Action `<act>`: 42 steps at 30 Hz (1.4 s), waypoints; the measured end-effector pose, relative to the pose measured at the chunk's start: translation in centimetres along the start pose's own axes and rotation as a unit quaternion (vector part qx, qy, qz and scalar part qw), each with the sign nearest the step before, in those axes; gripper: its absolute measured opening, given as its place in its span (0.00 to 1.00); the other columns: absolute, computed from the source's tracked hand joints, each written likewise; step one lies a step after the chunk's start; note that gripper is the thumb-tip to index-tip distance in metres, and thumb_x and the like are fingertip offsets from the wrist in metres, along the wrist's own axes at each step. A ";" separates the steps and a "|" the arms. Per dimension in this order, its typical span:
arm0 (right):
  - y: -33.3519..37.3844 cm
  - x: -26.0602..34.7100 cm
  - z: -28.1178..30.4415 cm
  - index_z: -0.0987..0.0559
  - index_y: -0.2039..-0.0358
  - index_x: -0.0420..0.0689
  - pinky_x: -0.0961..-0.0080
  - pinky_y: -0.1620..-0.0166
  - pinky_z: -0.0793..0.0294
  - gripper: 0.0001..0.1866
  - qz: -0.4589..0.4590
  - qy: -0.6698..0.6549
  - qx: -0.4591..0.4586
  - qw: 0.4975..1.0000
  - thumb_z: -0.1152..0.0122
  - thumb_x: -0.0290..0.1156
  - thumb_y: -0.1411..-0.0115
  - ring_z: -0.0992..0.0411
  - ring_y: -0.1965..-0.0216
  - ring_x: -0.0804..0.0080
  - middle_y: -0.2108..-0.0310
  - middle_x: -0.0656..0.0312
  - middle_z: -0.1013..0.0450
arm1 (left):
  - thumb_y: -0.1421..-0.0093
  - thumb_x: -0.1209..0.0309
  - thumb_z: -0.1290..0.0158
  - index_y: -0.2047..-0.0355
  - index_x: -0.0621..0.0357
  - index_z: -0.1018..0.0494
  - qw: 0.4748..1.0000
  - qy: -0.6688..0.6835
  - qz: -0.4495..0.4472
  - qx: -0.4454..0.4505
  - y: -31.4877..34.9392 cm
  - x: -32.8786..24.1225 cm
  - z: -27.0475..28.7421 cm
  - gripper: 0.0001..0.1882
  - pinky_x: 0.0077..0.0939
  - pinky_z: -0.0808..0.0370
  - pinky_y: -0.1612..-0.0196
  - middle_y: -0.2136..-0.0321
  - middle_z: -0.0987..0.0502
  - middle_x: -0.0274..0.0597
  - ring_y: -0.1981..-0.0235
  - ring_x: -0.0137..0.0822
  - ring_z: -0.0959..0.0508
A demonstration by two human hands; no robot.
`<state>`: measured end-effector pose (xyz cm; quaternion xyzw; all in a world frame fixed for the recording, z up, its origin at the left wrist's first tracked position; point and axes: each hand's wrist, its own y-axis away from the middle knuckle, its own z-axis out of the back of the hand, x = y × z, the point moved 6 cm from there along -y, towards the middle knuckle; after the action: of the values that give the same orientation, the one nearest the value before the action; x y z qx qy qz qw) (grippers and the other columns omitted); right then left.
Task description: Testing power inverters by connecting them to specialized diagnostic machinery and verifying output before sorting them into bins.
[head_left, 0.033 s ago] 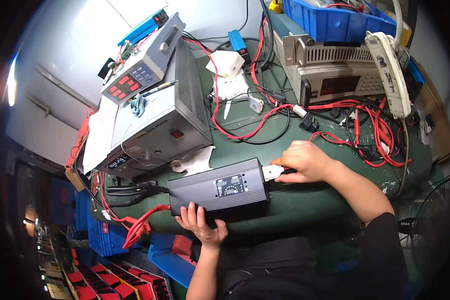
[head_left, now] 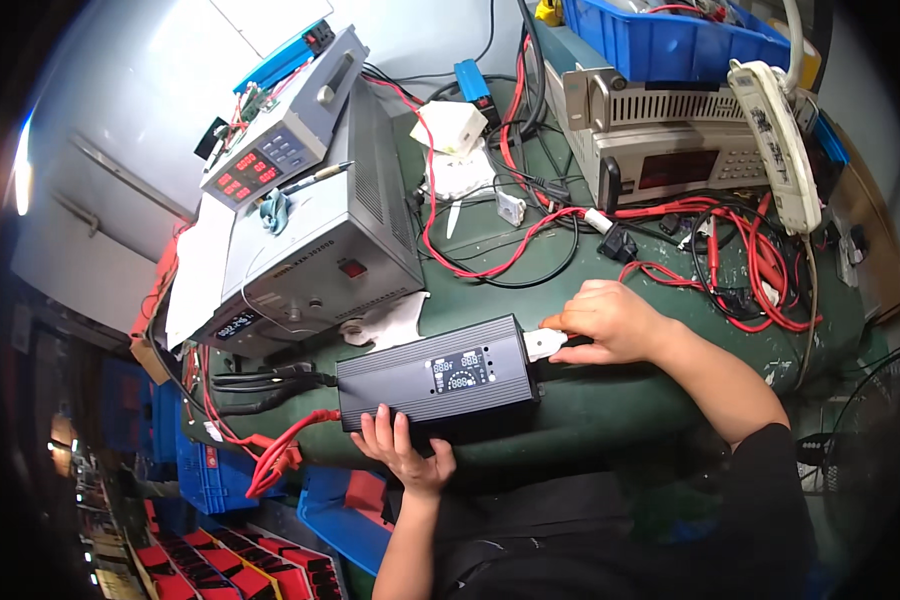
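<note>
Power inverter, black and ribbed, is laid at the centre of the frame on the largest thing seen, a green desk that is stretched across the middle of the view. At left of centre, a grey power supply cabinet is set at a slant, its front panel turned toward the lower right. At upper right, a beige bench instrument with a keypad is placed beneath another vented unit, on which a blue bin is carried. On top of the grey cabinet, at upper left, a digital meter is stood, its red digits lit. In front of the beige instrument, a white power strip is hung at a tilt.

By the left hand, the inverter's near edge is steadied at the lower left, with fingers spread over its top and the thumb held apart. By the right hand, a white plug is pinched between thumb and fingers against the inverter's right end; how deeply it is seated cannot be told. Black cables and a red cable are joined to the left end. On the cabinet's top, a pen is rested.
</note>
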<state>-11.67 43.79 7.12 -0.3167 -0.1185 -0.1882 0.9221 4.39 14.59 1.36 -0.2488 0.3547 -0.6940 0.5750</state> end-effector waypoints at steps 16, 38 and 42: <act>0.3 0.0 -0.5 0.15 0.54 0.46 0.71 0.67 0.33 0.21 -0.003 0.004 -0.017 1.000 0.24 0.43 0.44 0.27 0.74 0.70 0.76 0.69 0.26 | 0.44 0.66 0.50 0.29 0.63 0.40 1.000 0.005 0.007 0.005 0.4 0.3 -0.2 0.40 0.67 0.61 0.26 0.31 0.37 0.61 0.25 0.66 0.47; 0.2 -0.2 -0.4 0.16 0.55 0.46 0.70 0.66 0.31 0.20 -0.015 0.000 0.002 1.000 0.26 0.43 0.43 0.24 0.72 0.69 0.75 0.68 0.23 | 0.42 0.65 0.50 0.28 0.61 0.40 1.000 0.011 0.001 -0.002 0.4 0.4 -0.2 0.40 0.67 0.62 0.26 0.31 0.37 0.60 0.25 0.64 0.47; 0.2 -0.2 -0.6 0.16 0.55 0.46 0.71 0.66 0.31 0.20 -0.013 -0.006 0.000 1.000 0.26 0.44 0.43 0.24 0.72 0.69 0.75 0.68 0.23 | 0.42 0.64 0.50 0.28 0.60 0.40 1.000 0.010 0.001 -0.004 0.5 0.4 -0.2 0.40 0.66 0.62 0.26 0.31 0.36 0.60 0.25 0.64 0.46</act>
<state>-11.70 43.60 6.55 -0.3166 -0.1275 -0.1981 0.9188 4.48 14.18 0.86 -0.2442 0.3631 -0.6946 0.5710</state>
